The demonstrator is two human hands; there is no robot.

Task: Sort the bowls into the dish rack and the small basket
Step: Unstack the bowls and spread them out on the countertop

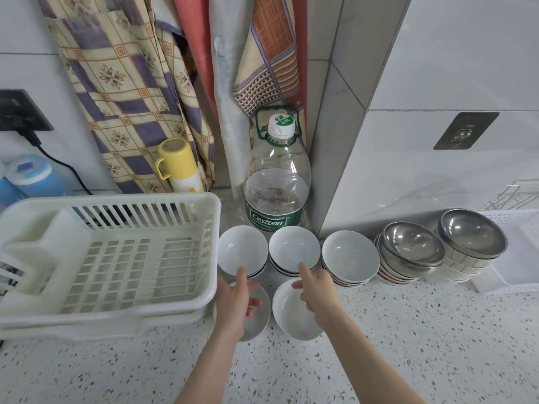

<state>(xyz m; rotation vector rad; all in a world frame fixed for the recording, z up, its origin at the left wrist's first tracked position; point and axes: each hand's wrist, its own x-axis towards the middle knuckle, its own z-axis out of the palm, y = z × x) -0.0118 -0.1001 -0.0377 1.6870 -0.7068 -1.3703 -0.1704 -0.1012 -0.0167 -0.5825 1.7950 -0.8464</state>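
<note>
Three stacks of white bowls stand in a row: left [242, 247], middle [293, 246], right [350, 255]. In front of them lie two single white bowls, one [261, 319] partly under my left hand and one [291, 316] under my right. My left hand [236, 301] reaches forward with straight fingers, its thumb at the left stack's near rim. My right hand [316, 290] stretches its index finger to the middle stack's near rim. Neither hand holds anything. The white plastic dish rack [140, 201] sits empty on the left. A small pale basket [513, 272] stands at the far right.
Two stacks of steel bowls [411, 249] [472, 237] sit on white bowls between the white stacks and the basket. A large water bottle [277, 185] stands behind the bowls beside a tiled pillar. A yellow flask [180, 167] and hanging cloths are behind the rack. Speckled counter lies in front.
</note>
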